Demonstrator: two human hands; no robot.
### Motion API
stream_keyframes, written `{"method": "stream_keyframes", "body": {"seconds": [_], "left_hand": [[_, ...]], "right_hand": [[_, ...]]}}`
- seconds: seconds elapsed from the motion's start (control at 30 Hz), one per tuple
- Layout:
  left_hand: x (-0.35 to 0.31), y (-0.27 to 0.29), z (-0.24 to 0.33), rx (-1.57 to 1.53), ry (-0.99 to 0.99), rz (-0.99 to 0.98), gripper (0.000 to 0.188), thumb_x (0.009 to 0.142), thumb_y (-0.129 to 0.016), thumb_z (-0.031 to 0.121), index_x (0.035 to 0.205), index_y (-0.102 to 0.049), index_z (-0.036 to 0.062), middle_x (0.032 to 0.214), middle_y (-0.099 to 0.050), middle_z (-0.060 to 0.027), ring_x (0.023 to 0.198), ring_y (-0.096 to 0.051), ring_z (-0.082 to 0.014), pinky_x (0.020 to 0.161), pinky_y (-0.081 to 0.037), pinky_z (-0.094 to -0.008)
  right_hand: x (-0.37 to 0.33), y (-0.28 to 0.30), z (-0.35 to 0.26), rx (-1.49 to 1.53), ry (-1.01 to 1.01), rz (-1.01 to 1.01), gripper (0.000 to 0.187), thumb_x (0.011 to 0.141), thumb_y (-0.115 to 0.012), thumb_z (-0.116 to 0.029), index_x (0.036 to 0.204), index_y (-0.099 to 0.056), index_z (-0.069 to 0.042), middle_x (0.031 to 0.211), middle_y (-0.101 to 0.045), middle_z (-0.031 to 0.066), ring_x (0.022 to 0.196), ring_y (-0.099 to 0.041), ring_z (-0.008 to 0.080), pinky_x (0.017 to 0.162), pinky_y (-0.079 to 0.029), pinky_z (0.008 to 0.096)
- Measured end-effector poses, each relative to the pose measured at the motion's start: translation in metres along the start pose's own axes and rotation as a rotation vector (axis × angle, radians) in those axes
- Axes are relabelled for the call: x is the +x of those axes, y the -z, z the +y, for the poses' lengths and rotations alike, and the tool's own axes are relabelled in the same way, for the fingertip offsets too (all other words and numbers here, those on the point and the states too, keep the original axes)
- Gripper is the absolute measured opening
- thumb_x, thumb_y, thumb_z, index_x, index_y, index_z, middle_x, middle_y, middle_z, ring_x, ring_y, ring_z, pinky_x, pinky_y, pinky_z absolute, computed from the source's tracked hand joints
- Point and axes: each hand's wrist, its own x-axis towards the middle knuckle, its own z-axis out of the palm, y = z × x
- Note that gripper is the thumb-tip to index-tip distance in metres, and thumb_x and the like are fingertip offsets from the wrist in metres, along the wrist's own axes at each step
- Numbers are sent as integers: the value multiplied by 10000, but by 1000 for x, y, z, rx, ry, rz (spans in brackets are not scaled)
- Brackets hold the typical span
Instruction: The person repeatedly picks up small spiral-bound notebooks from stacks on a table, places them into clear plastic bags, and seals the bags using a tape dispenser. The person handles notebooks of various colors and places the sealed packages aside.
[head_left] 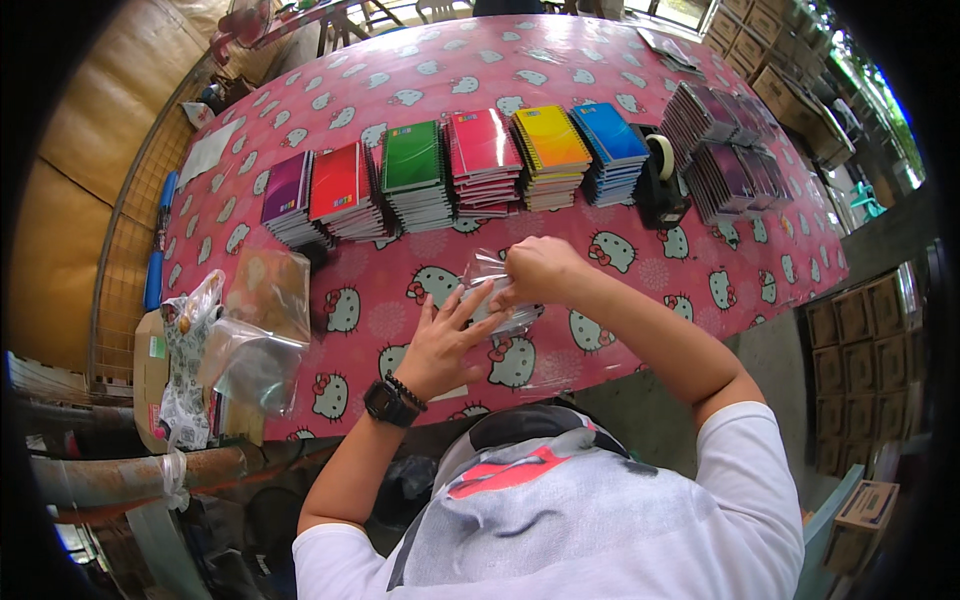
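Note:
Near the front middle of the table lies a clear plastic bag [518,318] with something inside, mostly hidden by my hands. My right hand [545,270] is closed at its far side, fingers pinching the plastic. My left hand [446,345], wearing a black watch, rests against its left side with fingers stretched and spread. Beyond my hands stands a row of spiral notebook stacks: purple [288,187], red [337,180], green [412,157], pink [484,142], yellow [552,137] and blue [609,131].
A black tape dispenser [660,195] stands right of the blue stack, beside wrapped purple notebook bundles [722,170]. Loose clear plastic bags [262,345] lie at the left edge of the pink patterned table [590,235]. Brown boxes [860,340] are stacked at the right.

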Motion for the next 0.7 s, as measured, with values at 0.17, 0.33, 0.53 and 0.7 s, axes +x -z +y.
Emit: {"method": "stream_keyframes", "body": {"seconds": [0.17,0.33,0.53,0.7], "left_hand": [[-1,-3,-1,43,1,57,849,550,-761,173,1340,-463,268,1522,-210,-72,1386,-188,-374,1096,-160,-563],[-7,-26,-3,-9,55,420,672,593,-788,191,1232,-588,240,1487,-304,-80,1388,-185,-363,1094,-167,-540],[12,-44,7,-124,37,596,363,683,-770,254,1041,-705,253,1398,-452,-50,1350,-286,-310,1105,-183,-467],[21,-39,12,-284,167,693,790,620,-817,347,1314,-502,137,1441,-365,-104,1340,-257,-342,1092,-208,-479]], "right_hand": [[-22,6,30,-50,-62,73,453,581,-800,-469,769,-700,-70,769,-660,114,774,-636,298,691,-503,403],[-62,-37,48,421,382,448,267,624,-811,-209,836,-697,-95,821,-609,67,799,-554,249,715,-459,358],[-60,-42,8,662,511,831,109,769,-711,-162,859,-705,-100,852,-610,67,872,-531,214,816,-403,338],[-12,-65,42,1000,103,483,196,824,-677,-220,909,-708,-47,866,-622,59,906,-538,182,841,-402,298]]}}
